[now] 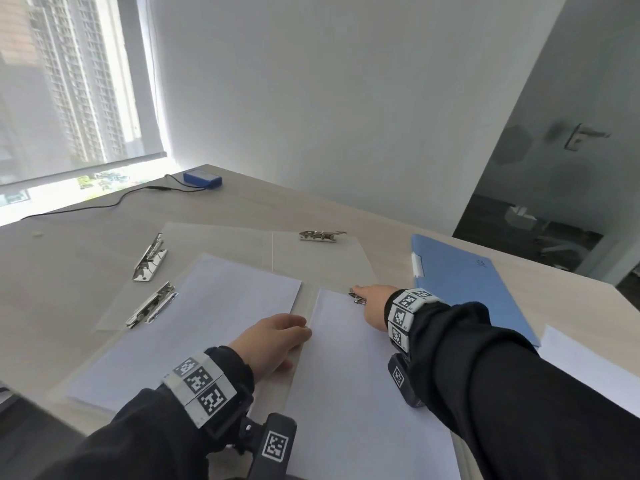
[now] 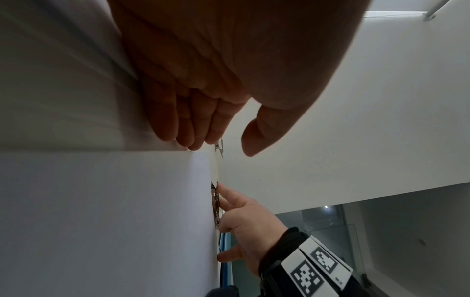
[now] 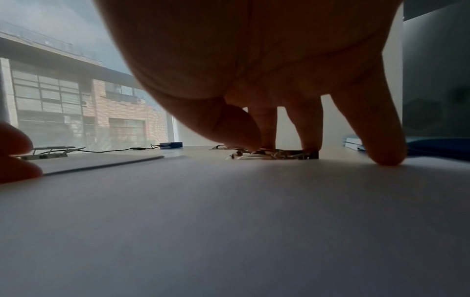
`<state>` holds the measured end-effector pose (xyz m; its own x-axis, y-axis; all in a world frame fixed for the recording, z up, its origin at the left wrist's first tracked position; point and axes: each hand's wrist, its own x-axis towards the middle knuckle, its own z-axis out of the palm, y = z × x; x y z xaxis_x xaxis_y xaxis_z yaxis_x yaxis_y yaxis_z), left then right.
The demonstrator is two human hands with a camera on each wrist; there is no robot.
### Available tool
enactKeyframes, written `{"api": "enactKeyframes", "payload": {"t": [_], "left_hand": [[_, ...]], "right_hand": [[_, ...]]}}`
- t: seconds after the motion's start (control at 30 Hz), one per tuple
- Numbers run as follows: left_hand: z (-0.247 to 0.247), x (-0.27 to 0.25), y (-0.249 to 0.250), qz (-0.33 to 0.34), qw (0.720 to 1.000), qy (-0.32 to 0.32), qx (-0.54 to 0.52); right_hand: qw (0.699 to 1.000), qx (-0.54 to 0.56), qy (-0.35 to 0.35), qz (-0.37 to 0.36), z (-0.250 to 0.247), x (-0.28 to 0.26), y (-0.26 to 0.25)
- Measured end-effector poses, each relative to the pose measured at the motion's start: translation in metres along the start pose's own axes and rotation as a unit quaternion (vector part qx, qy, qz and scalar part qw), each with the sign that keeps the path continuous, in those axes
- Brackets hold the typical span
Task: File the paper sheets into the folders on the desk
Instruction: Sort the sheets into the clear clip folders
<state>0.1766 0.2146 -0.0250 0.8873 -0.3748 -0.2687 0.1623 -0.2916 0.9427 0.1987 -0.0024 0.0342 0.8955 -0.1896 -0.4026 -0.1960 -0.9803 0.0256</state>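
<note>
A white sheet (image 1: 363,393) lies in an open clear folder at the desk's near right. Its metal clip (image 1: 356,296) sits at the sheet's far edge. My right hand (image 1: 372,306) reaches over the sheet and presses straight fingers on that clip (image 3: 274,155), with the little finger down on the paper (image 3: 229,221). My left hand (image 1: 277,336) lies flat, fingers straight, on the sheet's left edge. To the left, another sheet (image 1: 194,327) lies in a clear folder under its own clip (image 1: 150,306). In the left wrist view the right hand (image 2: 244,221) touches the clip (image 2: 215,205).
A second open clear folder (image 1: 242,240) with two metal clips lies further back. A shut blue folder (image 1: 464,285) lies to the right, with a loose white sheet (image 1: 588,368) beside it. A blue box (image 1: 202,178) with a black cable sits at the far edge by the window.
</note>
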Motion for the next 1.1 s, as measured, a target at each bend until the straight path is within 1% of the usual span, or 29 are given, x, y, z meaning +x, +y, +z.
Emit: {"api": "enactKeyframes", "payload": {"t": [0.23,0.33,0.4,0.47,0.53,0.6,0.7,0.77,0.83,0.87,0.97,1.03,1.1], "left_hand": [[0.003,-0.004,0.003,0.000,1.000,0.007,-0.003],[0.005,-0.006,0.004,0.001,1.000,0.016,0.012],[0.006,-0.006,0.005,0.002,1.000,0.020,0.021],[0.006,-0.006,0.005,-0.001,0.999,0.024,0.028],[0.008,-0.008,0.008,-0.003,0.999,0.028,0.032],[0.009,-0.010,0.010,-0.002,0.999,0.033,0.040],[0.011,-0.013,0.013,-0.001,0.998,0.041,0.048],[0.013,-0.016,0.014,-0.001,0.998,0.045,0.052],[0.014,-0.017,0.015,0.003,0.997,0.046,0.059],[0.015,-0.018,0.016,0.005,0.997,0.047,0.063],[0.016,-0.018,0.016,0.005,0.996,0.050,0.075],[0.016,-0.019,0.016,0.002,0.995,0.055,0.079],[0.018,-0.020,0.019,-0.002,0.995,0.061,0.082]], "right_hand": [[1.000,-0.005,-0.017,0.008,0.002,0.004,0.000],[1.000,-0.023,-0.018,-0.004,0.007,0.009,0.002],[1.000,-0.015,-0.007,-0.015,0.010,0.010,0.003],[1.000,0.010,-0.003,-0.020,0.010,0.009,0.005],[0.998,0.061,-0.001,-0.029,0.006,0.000,0.010],[0.983,0.178,0.029,-0.040,0.004,-0.011,0.023],[0.924,0.372,0.082,-0.032,0.018,-0.035,0.053],[0.873,0.473,0.116,-0.003,0.036,-0.053,0.075],[0.827,0.544,0.143,0.019,0.054,-0.073,0.093],[0.799,0.580,0.153,0.029,0.063,-0.086,0.100],[0.693,0.699,0.164,0.067,0.088,-0.121,0.113],[0.634,0.753,0.153,0.081,0.101,-0.138,0.116],[0.590,0.790,0.143,0.088,0.108,-0.148,0.115]]}}
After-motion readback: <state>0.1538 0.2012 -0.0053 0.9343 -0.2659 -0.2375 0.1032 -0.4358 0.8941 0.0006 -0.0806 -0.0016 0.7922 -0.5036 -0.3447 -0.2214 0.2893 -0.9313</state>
